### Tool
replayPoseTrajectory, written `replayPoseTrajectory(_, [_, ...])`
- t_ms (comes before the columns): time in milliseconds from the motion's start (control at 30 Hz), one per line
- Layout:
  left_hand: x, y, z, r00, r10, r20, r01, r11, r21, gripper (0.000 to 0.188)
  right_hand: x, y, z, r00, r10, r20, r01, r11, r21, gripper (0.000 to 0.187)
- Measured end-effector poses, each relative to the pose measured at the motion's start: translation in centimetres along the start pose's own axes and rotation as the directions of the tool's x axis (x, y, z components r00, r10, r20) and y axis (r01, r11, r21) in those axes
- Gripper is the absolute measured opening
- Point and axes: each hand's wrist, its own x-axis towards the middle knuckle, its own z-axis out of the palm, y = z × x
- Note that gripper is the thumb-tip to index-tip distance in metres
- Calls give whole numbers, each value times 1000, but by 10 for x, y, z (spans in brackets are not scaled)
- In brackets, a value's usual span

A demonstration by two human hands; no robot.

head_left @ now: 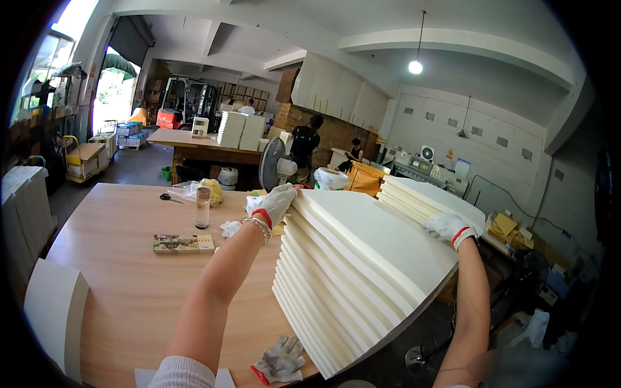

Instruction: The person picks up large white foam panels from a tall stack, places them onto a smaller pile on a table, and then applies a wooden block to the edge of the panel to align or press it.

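A tall stack of thick white paper bundles [346, 278] stands at the table's right edge, its curved layers stepped and slightly uneven along the left side. My left hand [277, 204], in a white knit glove with a red cuff, grips the stack's far left corner, fingers closed over the top bundle. My right hand [447, 227], gloved the same way, rests with extended fingers on the top bundle's far right part. Behind it sits a second white stack [420, 202]. A spare grey-white glove [280, 361] lies near the first stack's lower end.
On the wooden table [129, 278] are a glass bottle [203, 208], black scissors [171, 198], a flat printed box [184, 244] and a yellow plastic bag [212, 192]. Another white block [57, 310] stands at left. Beyond are a fan [272, 165], a forklift [184, 103] and several people.
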Motion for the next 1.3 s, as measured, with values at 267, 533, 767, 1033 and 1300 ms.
replayPoseTrajectory(267, [-12, 1, 15, 991, 96, -90, -87, 991, 102, 20, 10, 23, -3, 970, -240, -32, 214, 914, -344, 33])
replayPoseTrajectory(533, [-25, 28, 14, 953, 130, -273, -63, 969, 241, 23, -42, 5, -14, 800, -340, -494, 141, 907, -397, 32])
replayPoseTrajectory(767, [-126, 125, 86, 538, 685, 491, -811, 262, 523, 14, -230, -26, 20, 460, -709, -534, 758, 627, -179, 22])
replayPoseTrajectory(1033, [-163, 169, 166, 339, 268, 902, -934, 208, 290, 25, -309, -73, 114, 661, -703, -263, 538, 688, -487, 67])
replayPoseTrajectory(1300, [-174, 172, 169, 54, 190, 980, -945, -308, 112, 31, -307, -65, 122, 597, -743, -302, 571, 658, -491, 68])
